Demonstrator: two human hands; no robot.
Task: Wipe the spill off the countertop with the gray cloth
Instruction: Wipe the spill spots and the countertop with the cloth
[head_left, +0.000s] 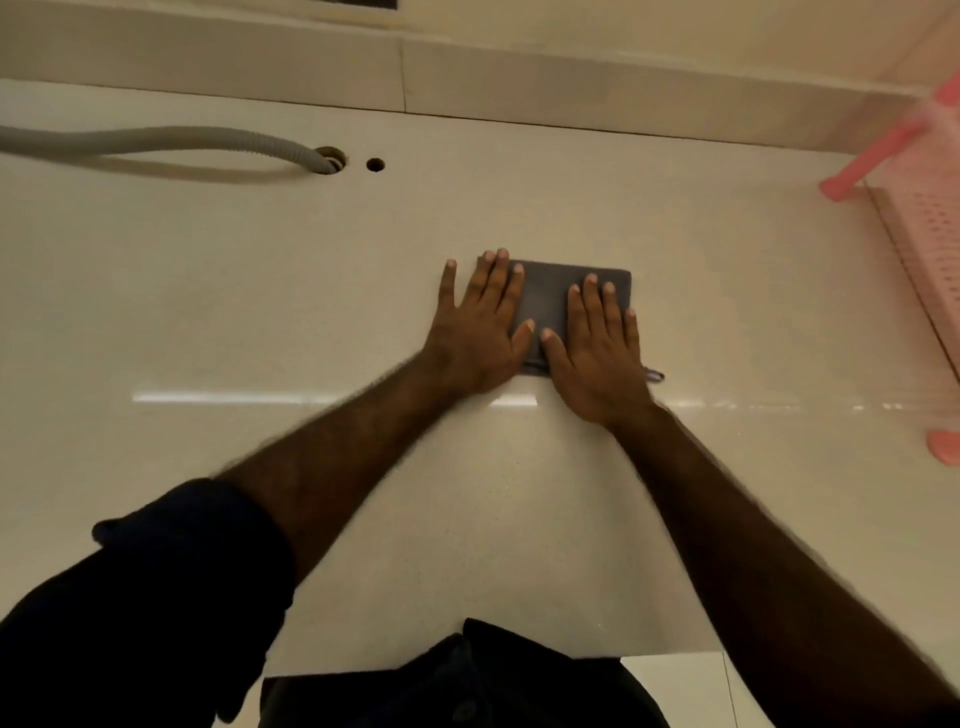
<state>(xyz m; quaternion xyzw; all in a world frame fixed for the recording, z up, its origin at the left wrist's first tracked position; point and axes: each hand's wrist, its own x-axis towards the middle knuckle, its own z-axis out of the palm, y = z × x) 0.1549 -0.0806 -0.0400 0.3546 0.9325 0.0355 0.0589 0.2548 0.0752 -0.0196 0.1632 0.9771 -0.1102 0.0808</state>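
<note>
A: Where's the free room on this worktop (260, 312)?

B: Pretty much the whole left half and the near edge are bare. Watch the corrugated hose (156, 139) lying along the far-left, running into a hole (332, 157). The pink rack (930, 218) crowds the right edge.

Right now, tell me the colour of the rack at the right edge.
Pink rack, perforated; head view shows it, slightly blurred.

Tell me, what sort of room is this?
Probably a kitchen or utility area. A glossy pale countertop has a ribbed drain hose running into a hole, a pink plastic rack stands at the right, and both hands press a gray cloth flat.
</note>
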